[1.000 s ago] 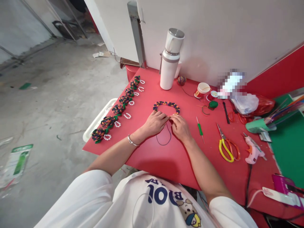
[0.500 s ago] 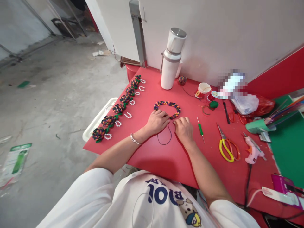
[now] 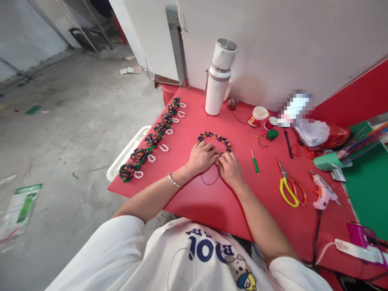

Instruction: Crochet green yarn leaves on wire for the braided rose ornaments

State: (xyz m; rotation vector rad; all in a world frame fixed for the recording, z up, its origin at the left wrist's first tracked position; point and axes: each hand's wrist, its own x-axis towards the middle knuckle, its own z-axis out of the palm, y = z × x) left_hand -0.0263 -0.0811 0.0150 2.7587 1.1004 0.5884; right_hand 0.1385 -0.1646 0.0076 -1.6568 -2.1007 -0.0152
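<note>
A multicoloured crocheted strip (image 3: 212, 135) in dark, orange and pink yarn curves in an arch on the red table. My left hand (image 3: 202, 157) is closed on its near edge, fingertips pinched together. Right beside it, my right hand (image 3: 229, 166) pinches the strip's other side, and the two hands' fingertips nearly meet. A dark yarn tail (image 3: 210, 184) loops down onto the table below them. The fingers hide the exact spot they grip. To the right lies a green-handled crochet hook (image 3: 256, 165).
Crocheted roses (image 3: 140, 154) with white bead loops (image 3: 151, 159) line the left edge. A white thermos (image 3: 217, 81), a yarn ball (image 3: 233, 104) and a paper cup (image 3: 258, 116) stand at the back. Yellow-and-red scissors (image 3: 287, 188) and a pink glue gun (image 3: 325, 192) lie right.
My right hand has moved left toward my left hand, closing the gap between the fingertips. The crocheted strip has shifted slightly and its near right end now sits under my right fingers.
</note>
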